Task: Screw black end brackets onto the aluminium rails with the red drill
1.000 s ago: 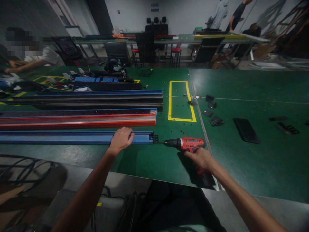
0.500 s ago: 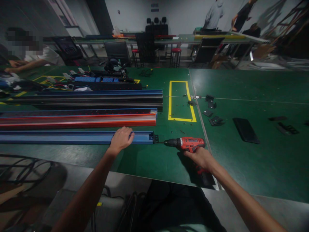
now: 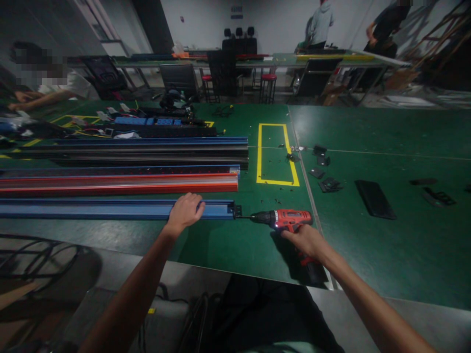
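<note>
So there's one long blue channel-shaped rail (image 3: 110,210) running left-right, and one red-and-black cordless drill (image 3: 292,218) off its right end, long axis roughly in line, bit pointing left at one small black end piece (image 3: 237,211). Right hand (image 3: 306,241)'s wrapped round the drill's grip; left hand (image 3: 186,212)'s draped over the rail, fingers together, thumb apart.

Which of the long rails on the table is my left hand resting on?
The blue rail closest to your side of the table; unlike the others, it has the drill's bit at its right end.
</note>
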A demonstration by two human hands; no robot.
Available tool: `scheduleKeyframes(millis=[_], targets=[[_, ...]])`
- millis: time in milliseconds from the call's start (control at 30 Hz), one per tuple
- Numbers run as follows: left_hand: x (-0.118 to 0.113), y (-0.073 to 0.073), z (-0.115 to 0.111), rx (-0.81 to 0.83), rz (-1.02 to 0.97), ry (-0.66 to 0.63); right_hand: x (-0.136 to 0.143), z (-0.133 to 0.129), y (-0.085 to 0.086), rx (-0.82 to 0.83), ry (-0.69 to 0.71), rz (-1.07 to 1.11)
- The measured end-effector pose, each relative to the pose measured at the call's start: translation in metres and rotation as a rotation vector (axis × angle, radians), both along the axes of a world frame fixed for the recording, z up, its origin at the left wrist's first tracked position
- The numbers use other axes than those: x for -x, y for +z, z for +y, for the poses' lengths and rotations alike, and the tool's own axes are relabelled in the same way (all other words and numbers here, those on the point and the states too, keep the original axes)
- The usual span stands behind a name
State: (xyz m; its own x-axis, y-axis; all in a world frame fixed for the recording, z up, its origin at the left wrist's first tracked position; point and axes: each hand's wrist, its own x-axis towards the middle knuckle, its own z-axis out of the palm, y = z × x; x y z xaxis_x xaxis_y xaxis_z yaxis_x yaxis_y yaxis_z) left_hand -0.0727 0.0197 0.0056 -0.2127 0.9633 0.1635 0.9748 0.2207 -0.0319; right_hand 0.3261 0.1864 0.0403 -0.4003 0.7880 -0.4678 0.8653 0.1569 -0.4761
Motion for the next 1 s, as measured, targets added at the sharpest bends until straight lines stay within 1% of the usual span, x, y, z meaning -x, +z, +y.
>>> scheduleKeyframes(millis=[167,267,433,533,733,1000], targets=[[0.0005,-0.002,-0.0003,-0.008,0.014,0.005,0.0008,-0.0015,0.0012,0.002,-0.006,0.011],[0.0009,-0.0028,-0.0004,-0.02,-0.003,0.005,0.0013,-0.0019,0.0037,0.032,-0.012,0.006],[0.002,-0.003,-0.0006,-0.012,0.008,-0.003,0.0024,-0.0016,0.0065,0.038,0.007,-0.016],[0.0019,-0.0023,-0.0004,0.001,0.007,-0.003,0.0018,-0.0015,0.0041,0.033,0.004,-0.029],[0.0,0.0007,0.0001,0.006,-0.004,0.004,-0.0011,-0.001,-0.0025,0.027,0.001,0.028],[0.0005,-0.0009,-0.0001,-0.004,-0.009,0.002,0.0009,-0.0004,0.0048,0.021,0.019,-0.013]])
